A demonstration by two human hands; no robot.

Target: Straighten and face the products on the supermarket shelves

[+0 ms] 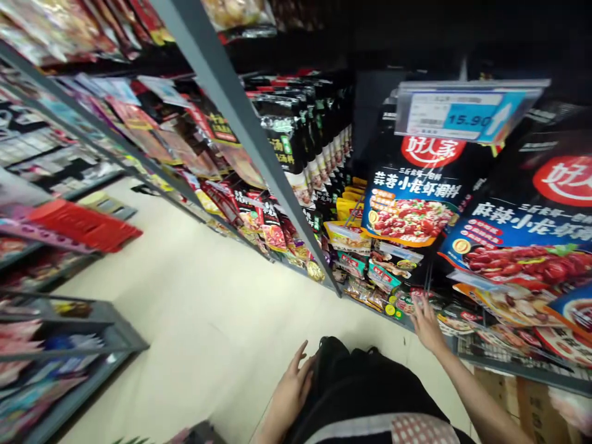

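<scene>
My right hand (pixel 426 324) reaches down to a low shelf, fingers spread and touching small seasoning packets (pixel 402 303) there; it holds nothing. My left hand (pixel 291 388) hangs flat against my dark trousers (pixel 365 388), fingers stretched out and empty. Large black sauce bags (pixel 414 191) hang on pegs just above the right hand, under a blue price tag (pixel 467 112) reading 15.90.
A grey shelf upright (pixel 259 148) slants across the middle, with packed shelves of red and black packets (pixel 259 216) behind it. A red basket (pixel 86 225) sits on a rack at left. Another grey rack (pixel 78 345) stands at lower left. Pale floor (pixel 194 308) runs between.
</scene>
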